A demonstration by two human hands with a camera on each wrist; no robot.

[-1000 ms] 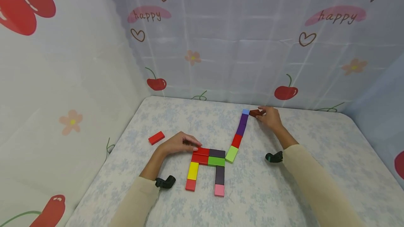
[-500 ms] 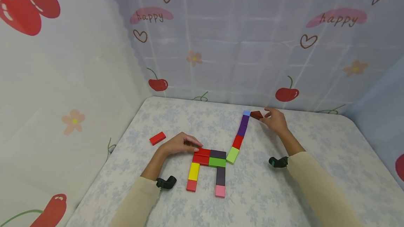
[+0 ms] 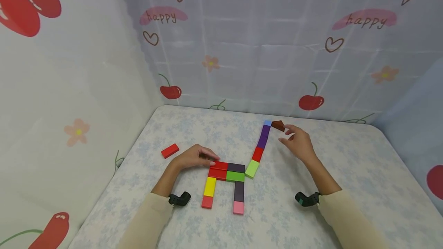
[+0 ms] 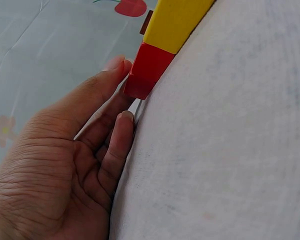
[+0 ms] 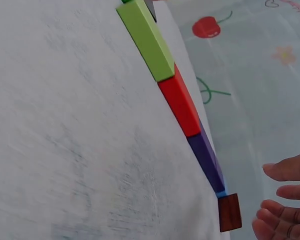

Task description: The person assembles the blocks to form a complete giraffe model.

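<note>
Flat coloured wooden blocks lie joined in a figure on the cloth. Its middle has two red blocks, a dark block and a green block. From the right end a slanted row runs back: light green, red, purple and a small light blue block. Beside that tip lies a brown angular block. My right hand hovers close to it, fingers spread and holding nothing. My left hand touches the left end of the red blocks with loosely bent fingers.
Two legs extend toward me: a yellow block ending in red, and a dark block ending in pink. A loose red block lies left of the figure. Printed curtains stand behind and beside the table.
My right hand has let go of the brown block and drawn back toward me. The brown block stays beside the light blue one. My left hand has kept its place.
</note>
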